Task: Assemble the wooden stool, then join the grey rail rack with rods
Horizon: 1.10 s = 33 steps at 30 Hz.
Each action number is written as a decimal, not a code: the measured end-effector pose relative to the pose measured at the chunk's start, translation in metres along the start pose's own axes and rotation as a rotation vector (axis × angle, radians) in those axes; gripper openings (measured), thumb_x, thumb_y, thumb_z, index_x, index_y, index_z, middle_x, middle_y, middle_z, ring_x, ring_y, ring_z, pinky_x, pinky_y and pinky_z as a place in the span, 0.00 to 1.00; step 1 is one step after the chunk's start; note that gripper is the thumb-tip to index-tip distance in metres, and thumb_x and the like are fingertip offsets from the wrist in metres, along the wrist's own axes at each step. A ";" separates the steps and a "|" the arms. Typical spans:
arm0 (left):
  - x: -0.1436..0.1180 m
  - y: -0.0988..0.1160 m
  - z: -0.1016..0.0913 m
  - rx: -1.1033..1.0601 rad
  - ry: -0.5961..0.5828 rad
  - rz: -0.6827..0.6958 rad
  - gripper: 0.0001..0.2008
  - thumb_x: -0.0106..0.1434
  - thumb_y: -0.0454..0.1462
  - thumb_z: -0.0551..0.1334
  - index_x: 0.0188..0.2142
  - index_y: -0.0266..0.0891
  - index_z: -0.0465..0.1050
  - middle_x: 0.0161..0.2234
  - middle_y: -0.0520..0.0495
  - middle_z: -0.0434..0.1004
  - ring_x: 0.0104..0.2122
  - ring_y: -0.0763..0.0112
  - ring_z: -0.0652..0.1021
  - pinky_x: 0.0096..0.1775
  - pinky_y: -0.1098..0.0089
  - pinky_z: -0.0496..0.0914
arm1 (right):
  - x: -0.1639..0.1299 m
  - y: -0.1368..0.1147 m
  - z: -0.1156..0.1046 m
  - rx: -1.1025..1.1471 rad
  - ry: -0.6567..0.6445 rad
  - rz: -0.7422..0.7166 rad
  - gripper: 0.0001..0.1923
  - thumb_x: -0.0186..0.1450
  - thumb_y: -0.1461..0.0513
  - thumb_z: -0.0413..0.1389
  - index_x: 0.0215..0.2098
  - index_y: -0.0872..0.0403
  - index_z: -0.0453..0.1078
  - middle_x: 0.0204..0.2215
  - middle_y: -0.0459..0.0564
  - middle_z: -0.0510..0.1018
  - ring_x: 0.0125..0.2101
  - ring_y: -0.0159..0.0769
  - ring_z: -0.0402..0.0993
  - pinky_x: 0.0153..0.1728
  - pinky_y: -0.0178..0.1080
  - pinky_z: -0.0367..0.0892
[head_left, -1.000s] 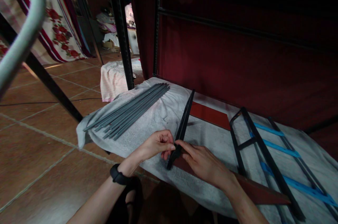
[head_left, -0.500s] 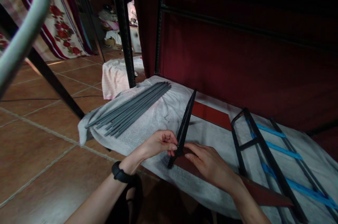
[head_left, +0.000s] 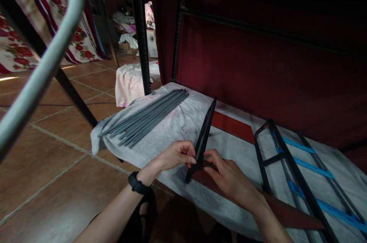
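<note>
Centrally, narrow black frame (head_left: 205,132), fuzzy cloth (head_left: 174,125) beneath

Curled left hand (head_left: 180,154) near right hand (head_left: 229,176)

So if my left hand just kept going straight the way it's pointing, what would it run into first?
Most likely the black bar right in front of your left hand; they appear to be touching, though depth there is hard to judge.
</note>
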<state>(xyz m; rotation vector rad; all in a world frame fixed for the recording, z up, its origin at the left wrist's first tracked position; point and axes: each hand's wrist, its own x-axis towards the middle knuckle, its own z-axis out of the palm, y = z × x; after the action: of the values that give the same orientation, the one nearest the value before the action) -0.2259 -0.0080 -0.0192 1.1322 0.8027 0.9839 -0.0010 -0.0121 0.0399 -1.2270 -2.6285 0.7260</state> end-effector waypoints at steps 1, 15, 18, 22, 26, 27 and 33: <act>0.000 0.000 0.000 0.013 0.012 0.003 0.18 0.49 0.42 0.76 0.27 0.36 0.69 0.21 0.55 0.74 0.20 0.79 0.73 0.25 0.77 0.68 | 0.000 0.002 0.001 -0.007 0.010 -0.021 0.23 0.72 0.61 0.47 0.64 0.48 0.59 0.48 0.50 0.81 0.45 0.41 0.79 0.45 0.42 0.70; 0.000 0.001 -0.001 0.009 0.014 -0.007 0.19 0.51 0.40 0.75 0.31 0.38 0.66 0.20 0.57 0.72 0.18 0.78 0.74 0.21 0.80 0.62 | 0.003 -0.001 -0.004 -0.056 -0.002 -0.165 0.26 0.72 0.64 0.46 0.67 0.46 0.60 0.49 0.49 0.81 0.47 0.42 0.80 0.50 0.43 0.73; 0.000 0.002 -0.001 0.044 0.020 -0.003 0.19 0.50 0.41 0.75 0.29 0.37 0.66 0.19 0.58 0.71 0.17 0.80 0.71 0.19 0.80 0.61 | 0.004 -0.001 -0.004 -0.072 0.003 -0.169 0.25 0.72 0.64 0.45 0.66 0.46 0.60 0.48 0.49 0.82 0.47 0.42 0.80 0.51 0.44 0.73; -0.002 0.006 0.000 0.044 0.029 -0.012 0.18 0.50 0.41 0.75 0.29 0.37 0.67 0.20 0.59 0.70 0.17 0.81 0.69 0.21 0.79 0.62 | 0.005 -0.001 -0.003 -0.095 -0.001 -0.162 0.25 0.72 0.65 0.45 0.66 0.47 0.60 0.48 0.50 0.82 0.47 0.42 0.80 0.51 0.44 0.73; -0.004 0.009 -0.002 0.026 -0.003 -0.038 0.19 0.49 0.41 0.76 0.32 0.37 0.69 0.22 0.56 0.73 0.20 0.79 0.72 0.24 0.77 0.64 | 0.004 -0.002 -0.004 -0.101 -0.012 -0.166 0.25 0.72 0.65 0.45 0.66 0.48 0.60 0.48 0.51 0.82 0.48 0.42 0.79 0.52 0.44 0.72; -0.005 0.009 -0.003 0.018 -0.011 -0.048 0.19 0.49 0.41 0.76 0.33 0.36 0.69 0.23 0.56 0.74 0.20 0.79 0.73 0.25 0.76 0.66 | 0.004 -0.002 -0.004 -0.100 -0.016 -0.166 0.25 0.72 0.65 0.45 0.66 0.49 0.60 0.49 0.51 0.82 0.48 0.42 0.79 0.51 0.44 0.73; -0.006 0.008 -0.004 0.145 -0.005 -0.078 0.16 0.59 0.46 0.69 0.29 0.36 0.69 0.19 0.54 0.72 0.18 0.77 0.73 0.22 0.76 0.63 | 0.005 -0.002 -0.004 -0.108 -0.007 -0.162 0.26 0.71 0.65 0.46 0.66 0.48 0.59 0.49 0.50 0.82 0.47 0.42 0.80 0.50 0.43 0.73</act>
<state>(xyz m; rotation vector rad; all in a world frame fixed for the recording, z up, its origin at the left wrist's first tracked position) -0.2338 -0.0110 -0.0124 1.2174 0.9190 0.8680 -0.0041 -0.0081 0.0436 -1.0217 -2.7648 0.5689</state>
